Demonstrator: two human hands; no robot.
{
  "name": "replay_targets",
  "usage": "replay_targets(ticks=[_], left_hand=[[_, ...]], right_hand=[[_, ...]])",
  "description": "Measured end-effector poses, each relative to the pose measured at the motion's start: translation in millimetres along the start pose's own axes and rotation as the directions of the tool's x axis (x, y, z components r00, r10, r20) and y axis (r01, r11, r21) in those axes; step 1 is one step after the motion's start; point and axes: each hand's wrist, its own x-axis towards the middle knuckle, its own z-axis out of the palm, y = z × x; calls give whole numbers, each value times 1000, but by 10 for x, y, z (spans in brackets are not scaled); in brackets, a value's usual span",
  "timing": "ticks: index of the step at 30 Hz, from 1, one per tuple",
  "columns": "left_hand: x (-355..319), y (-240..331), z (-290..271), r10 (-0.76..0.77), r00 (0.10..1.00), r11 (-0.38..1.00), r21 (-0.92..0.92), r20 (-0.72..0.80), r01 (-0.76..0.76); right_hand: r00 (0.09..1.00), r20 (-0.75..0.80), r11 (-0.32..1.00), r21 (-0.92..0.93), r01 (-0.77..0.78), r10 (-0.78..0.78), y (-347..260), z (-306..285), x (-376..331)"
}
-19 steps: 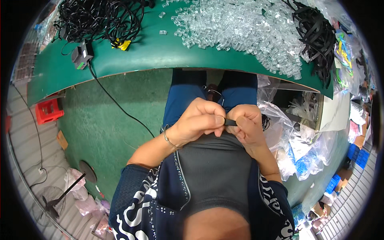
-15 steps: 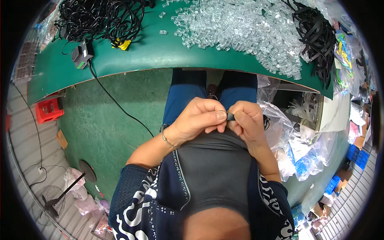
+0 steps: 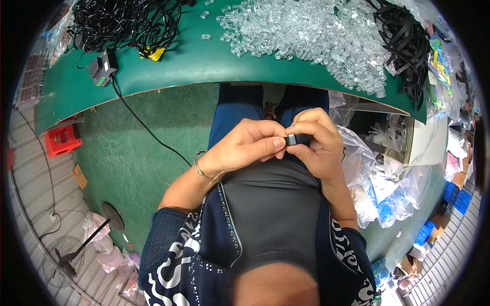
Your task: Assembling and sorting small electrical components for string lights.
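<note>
Since the earlier frames, the right hand (image 3: 325, 145) has turned and its fingers have arched, baring a pale band on the small black strip-like piece (image 3: 292, 139) held between both hands before the grey ribbed top (image 3: 275, 209). The left hand (image 3: 245, 146) pinches its left end between thumb and finger; the right thumb and fingers grasp it too, hiding most of its length, and the band's material is hard to make out.

Well out to the left of our left hand (image 3: 247, 145), we see a red plastic stool (image 3: 66, 147) on the green floor (image 3: 135, 140), and a piece of brown cardboard (image 3: 79, 176) near it. Farther back on that side we have a standing fan (image 3: 66, 258) and pinkish plastic bags (image 3: 109, 262). Right of our right hand (image 3: 322, 148) lie clear plastic bags (image 3: 390, 194); beyond them, blue bins (image 3: 455, 198).
</note>
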Motion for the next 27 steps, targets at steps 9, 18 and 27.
replay_targets(ticks=[9, 18, 27], left_hand=[[-22, 7, -15, 71, 990, 995, -56, -120, -78], [39, 134, -106, 118, 987, 993, -13, -112, -120], [-49, -188, -91, 188, 960, 839, -474, -207, -267]], right_hand=[[996, -70, 995, 88, -43, 49, 29, 21, 17], [975, 7, 966, 137, -220, 221, -56, -76, 151], [979, 56, 974, 105, -201, 196, 1, -6, 11]])
